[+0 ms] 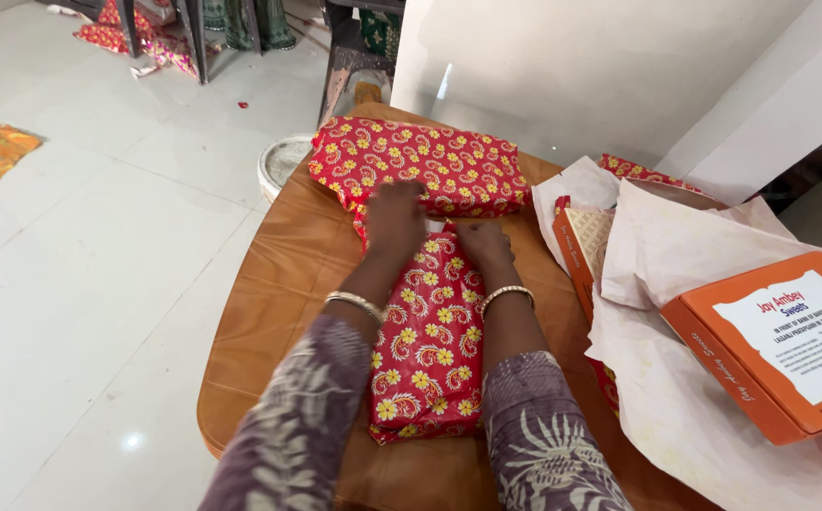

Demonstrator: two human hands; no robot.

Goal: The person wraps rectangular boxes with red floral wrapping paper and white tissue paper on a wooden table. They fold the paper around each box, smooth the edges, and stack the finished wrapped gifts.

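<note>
I am looking down at a white tiled floor stretching away to my left, and at a brown table with rounded corners standing on it. To my right a big crumpled sheet of pale paper is spreading over the table's edge, with an orange box bearing a white label lying on top of it and a second orange box poking out from under the sheet's far side. At the far end of the table a wrapped parcel in red paper with yellow flowers is lying crosswise. Running from it toward me, between my forearms, a second, narrower wrapped package in the same paper is lying lengthwise, its far end touching the first parcel. My left hand is pressing down flat where the two meet, fingers spread rather than clasped. My right hand is resting on the far end of the narrow package just beside the left; its fingers seem to be pinching a fold of paper, though I cannot tell for certain from this angle. I am wearing a thin bangle on each wrist.
</note>
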